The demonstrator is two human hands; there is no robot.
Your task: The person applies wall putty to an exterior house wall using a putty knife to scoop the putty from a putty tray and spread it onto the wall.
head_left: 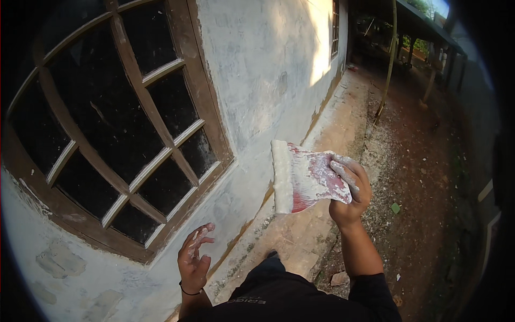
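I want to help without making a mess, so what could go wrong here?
The thick white paste along the edge of the scraper might drop onto the path. The left hand has white smears, so it could smudge the brown window frame nearby. The right hand is smeared too, so its grip might slip.

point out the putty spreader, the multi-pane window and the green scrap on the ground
Putty spreader (312, 175): head view, middle of its smeared red blade.
Multi-pane window (111, 114): head view, large dark central pane.
Green scrap (396, 207): head view, its middle.
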